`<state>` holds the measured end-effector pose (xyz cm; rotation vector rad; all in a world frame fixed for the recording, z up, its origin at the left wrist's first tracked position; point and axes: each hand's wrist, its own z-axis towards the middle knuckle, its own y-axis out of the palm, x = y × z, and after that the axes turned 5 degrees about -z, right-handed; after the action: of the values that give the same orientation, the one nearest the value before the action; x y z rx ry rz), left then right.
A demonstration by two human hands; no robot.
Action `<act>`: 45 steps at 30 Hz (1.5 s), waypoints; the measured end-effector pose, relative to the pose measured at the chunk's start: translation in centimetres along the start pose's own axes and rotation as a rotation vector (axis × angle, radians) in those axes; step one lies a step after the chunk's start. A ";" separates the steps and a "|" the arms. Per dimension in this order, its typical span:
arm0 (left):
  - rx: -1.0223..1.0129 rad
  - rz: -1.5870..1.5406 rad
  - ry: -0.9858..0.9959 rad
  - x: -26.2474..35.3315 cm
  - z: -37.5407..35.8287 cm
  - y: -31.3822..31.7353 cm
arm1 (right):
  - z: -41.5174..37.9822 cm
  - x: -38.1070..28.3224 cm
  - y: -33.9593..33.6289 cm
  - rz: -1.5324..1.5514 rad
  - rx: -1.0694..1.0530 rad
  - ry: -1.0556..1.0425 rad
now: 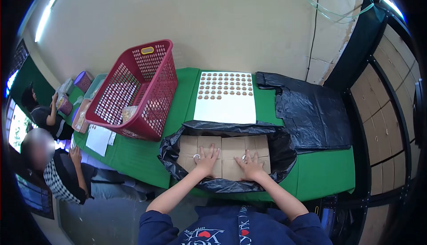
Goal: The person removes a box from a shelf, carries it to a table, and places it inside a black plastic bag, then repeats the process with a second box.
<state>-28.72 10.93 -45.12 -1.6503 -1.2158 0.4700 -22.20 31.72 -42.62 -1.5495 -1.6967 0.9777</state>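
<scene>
Covering the table, a green cloth (318,174) runs along a pale wall (235,27), which has a black cable (314,36) hanging down it on the right. At the far right stands dark metal shelving (405,147) stacked with brown cartons (373,93); a lit tube (48,11) shows at upper left. Two other people are beside the table's left end, one (66,174) nearer and one (44,116) farther off.

An open black plastic bag (283,149) sits on the cloth at the near edge, surrounding two cardboard boxes (244,145) set side by side. The left hand (205,159) rests on the left box and the right hand (251,166) on the right one, both open with fingers spread, palms down, gripping nothing.

Behind the bag lies a white sheet (225,110) with rows of small round brown pieces (226,82). To its right are flat black plastic bags (313,116); to its left, a tall red perforated basket (165,96) holds a clear packet (129,113). Beyond the basket are a purple container (83,80) and a teal tray (95,85).
</scene>
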 end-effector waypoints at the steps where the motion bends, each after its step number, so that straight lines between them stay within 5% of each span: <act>1: 0.006 -0.008 0.003 0.0 -0.1 0.0 | 0.0 0.0 0.1 0.009 0.000 -0.001; 6: 0.007 -0.013 0.049 -1.2 -0.3 0.4 | -1.0 -0.9 -1.3 0.062 -0.024 0.003; 9: 0.025 -0.045 0.110 -1.8 -1.2 0.4 | 1.0 3.0 1.7 0.441 0.156 -0.308; 10: 0.035 -0.051 0.132 -2.1 -1.5 0.5 | -2.5 2.5 -1.3 0.805 0.200 -0.363; 14: 0.082 -0.126 0.233 -3.3 -3.3 2.1 | -10.5 1.6 -4.4 1.120 0.404 -0.217; 20: 0.002 -0.214 0.403 -5.3 -4.4 4.3 | -16.3 -3.8 1.2 1.539 0.653 -0.104; 27: -0.061 0.047 0.432 -4.6 -5.1 3.7 | -21.3 -10.0 6.8 1.666 0.731 0.050; 33: -0.089 0.107 0.478 -4.4 -5.2 2.7 | -28.0 -12.7 10.3 1.732 1.041 0.264; 37: -0.030 0.014 0.520 -4.3 -5.4 2.3 | -31.2 -14.1 13.0 1.744 1.187 0.399; 41: -0.212 -0.446 0.629 -2.4 -4.0 0.9 | -34.6 -15.3 16.0 1.712 1.278 0.555; 45: 0.371 -0.517 0.872 9.1 -11.8 -1.0 | -39.5 -17.3 18.4 1.702 1.408 0.696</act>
<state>-16.41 13.21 -37.05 -0.9721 -0.7676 -0.3209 22.63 19.33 -37.07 -1.5195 1.1007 1.4263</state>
